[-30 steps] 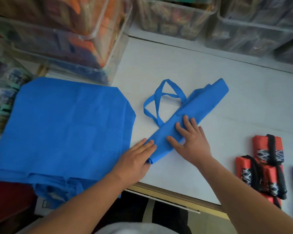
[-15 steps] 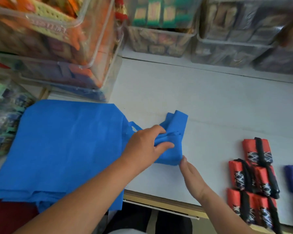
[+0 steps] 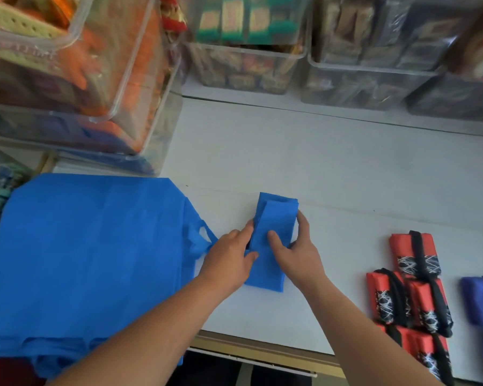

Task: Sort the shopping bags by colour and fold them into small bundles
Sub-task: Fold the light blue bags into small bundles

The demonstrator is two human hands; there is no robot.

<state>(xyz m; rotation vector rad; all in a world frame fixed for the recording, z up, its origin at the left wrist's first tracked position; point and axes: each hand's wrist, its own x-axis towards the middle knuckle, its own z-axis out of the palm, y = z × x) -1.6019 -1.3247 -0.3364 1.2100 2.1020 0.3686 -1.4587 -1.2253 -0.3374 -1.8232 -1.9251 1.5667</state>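
Observation:
A blue shopping bag [image 3: 278,218], folded into a narrow upright rectangle, lies on the white table [image 3: 332,176] near its front edge. My left hand [image 3: 229,260] pinches the bundle's left edge, fingers alongside it and thumb on top. My right hand [image 3: 299,254] grips the right side, thumb pressed on the top face and fingers curled round the right edge. A stack of flat blue bags [image 3: 89,246] lies to the left, with a handle loop sticking out toward my left hand.
Several red bundles with black straps [image 3: 413,288] lie at the front right, and a dark blue bundle [image 3: 481,299] sits beyond them at the frame edge. Clear plastic bins [image 3: 248,51] full of goods line the back and the left.
The long blue strip with loose handles has been folded up into a short compact rectangle. Both hands moved from pressing it flat to holding its two sides.

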